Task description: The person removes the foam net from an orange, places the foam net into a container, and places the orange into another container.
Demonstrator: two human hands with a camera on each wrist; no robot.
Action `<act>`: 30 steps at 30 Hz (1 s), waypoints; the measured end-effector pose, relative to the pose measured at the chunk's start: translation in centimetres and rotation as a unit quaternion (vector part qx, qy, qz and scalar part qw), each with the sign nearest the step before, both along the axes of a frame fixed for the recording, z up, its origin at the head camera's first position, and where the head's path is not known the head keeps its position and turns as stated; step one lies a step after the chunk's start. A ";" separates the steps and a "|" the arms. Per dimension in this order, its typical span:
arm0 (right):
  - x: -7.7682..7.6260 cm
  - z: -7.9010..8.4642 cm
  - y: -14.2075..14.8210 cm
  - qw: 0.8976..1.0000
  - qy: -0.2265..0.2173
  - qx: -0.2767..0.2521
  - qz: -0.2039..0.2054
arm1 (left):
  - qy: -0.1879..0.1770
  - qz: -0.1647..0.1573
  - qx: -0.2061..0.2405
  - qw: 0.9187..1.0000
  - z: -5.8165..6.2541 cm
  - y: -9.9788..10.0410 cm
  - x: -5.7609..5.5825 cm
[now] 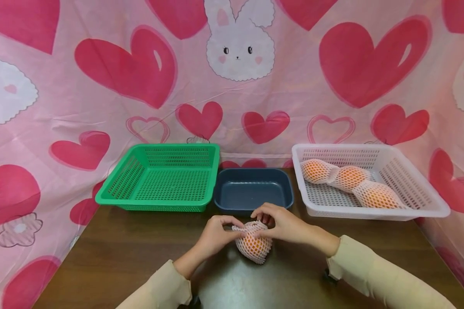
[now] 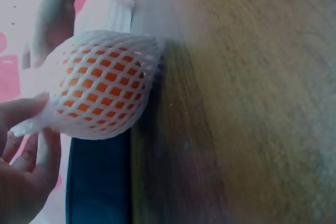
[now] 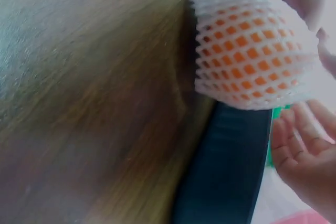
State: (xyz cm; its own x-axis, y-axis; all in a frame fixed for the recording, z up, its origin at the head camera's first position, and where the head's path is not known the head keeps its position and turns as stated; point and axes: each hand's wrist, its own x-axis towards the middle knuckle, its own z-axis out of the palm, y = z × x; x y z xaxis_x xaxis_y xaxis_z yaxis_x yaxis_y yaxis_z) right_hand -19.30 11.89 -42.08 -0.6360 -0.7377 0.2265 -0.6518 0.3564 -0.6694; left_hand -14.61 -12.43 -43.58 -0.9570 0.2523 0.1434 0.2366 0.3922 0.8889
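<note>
While pinching netted fruit (image 1: 255,245) with fingers of left hand (image 1: 215,234) and right hand (image 1: 283,222), faces blue tray (image 1: 253,195) just beyond them.

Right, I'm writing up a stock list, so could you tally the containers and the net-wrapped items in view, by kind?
Round orange items in white foam netting: 4
Slotted rectangular plastic baskets, one green, one white: 2
Dark blue rectangular tray: 1
Total: 7

No text, label or number is readable.
</note>
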 end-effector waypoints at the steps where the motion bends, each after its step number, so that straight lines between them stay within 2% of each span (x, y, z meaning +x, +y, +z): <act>1: -0.1 0.0 0.2 1.000 -0.007 0.013 0.002 | -0.001 -0.008 0.007 1.000 0.0 0.0 0.0; 6: -0.5 -0.1 0.7 0.997 -0.044 0.052 0.024 | -0.029 -0.024 0.034 0.999 -0.2 0.1 0.1; 10: -0.5 0.0 0.7 0.997 -0.059 0.039 0.028 | -0.062 -0.050 0.055 0.995 -0.6 0.3 0.1; 14: -0.5 0.0 0.8 0.997 -0.069 0.028 0.016 | -0.068 -0.071 0.051 0.994 -1.1 0.5 0.2; 18: -0.3 0.2 0.8 0.998 -0.060 0.016 0.013 | -0.053 -0.054 0.038 0.996 -1.1 0.6 0.2; 23: 0.0 0.5 0.6 1.000 -0.007 0.008 0.025 | -0.030 -0.033 0.040 0.998 -1.0 0.7 0.2; 27: 0.3 0.8 0.6 0.999 0.032 0.010 0.025 | 0.018 -0.011 0.008 1.000 -1.0 0.9 0.4; 30: 0.4 0.7 0.5 0.998 0.060 0.002 0.024 | 0.065 0.003 -0.021 0.998 -1.0 1.0 0.5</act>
State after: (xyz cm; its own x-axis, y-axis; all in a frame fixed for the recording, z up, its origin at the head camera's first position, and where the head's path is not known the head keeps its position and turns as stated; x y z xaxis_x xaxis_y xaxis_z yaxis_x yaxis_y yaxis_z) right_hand -18.89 12.43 -41.35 -0.5679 -0.7677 0.2969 -0.7441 0.3246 -0.5838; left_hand -14.09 -11.46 -44.53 -0.9325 0.2542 0.2566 0.3467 0.4308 0.8332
